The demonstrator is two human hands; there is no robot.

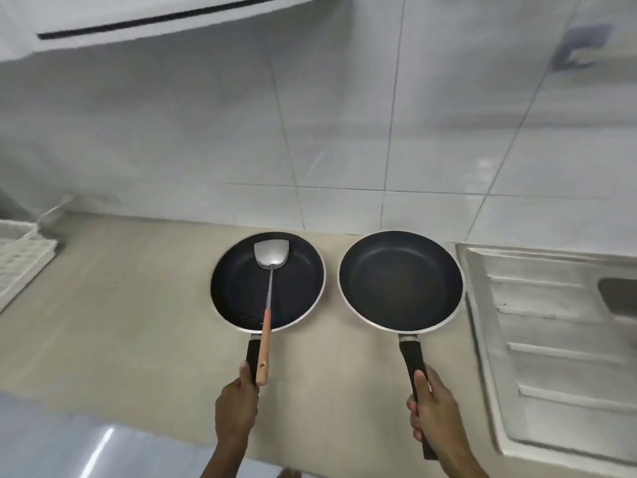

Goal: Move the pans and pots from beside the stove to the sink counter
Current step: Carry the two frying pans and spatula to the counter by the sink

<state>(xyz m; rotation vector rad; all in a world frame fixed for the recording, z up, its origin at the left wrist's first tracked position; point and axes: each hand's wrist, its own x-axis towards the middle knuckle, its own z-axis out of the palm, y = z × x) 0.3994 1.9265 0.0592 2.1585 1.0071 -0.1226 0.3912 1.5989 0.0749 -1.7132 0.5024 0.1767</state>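
Observation:
Two black non-stick frying pans sit side by side over the beige counter (131,305). The smaller left pan (238,288) carries a metal spatula (270,257) with a wooden handle lying across it. My left hand (238,405) is closed around this pan's black handle. The larger right pan (401,281) holds nothing inside and lies just left of the steel sink drainboard (551,357). My right hand (437,415) grips its long black handle. Whether the pans rest on the counter or hover just above it, I cannot tell.
A white tiled wall (344,132) rises right behind the pans. The sink basin (620,294) shows at the far right edge. A white perforated rack (20,263) stands at the left end of the counter. A range hood (138,19) hangs at the upper left.

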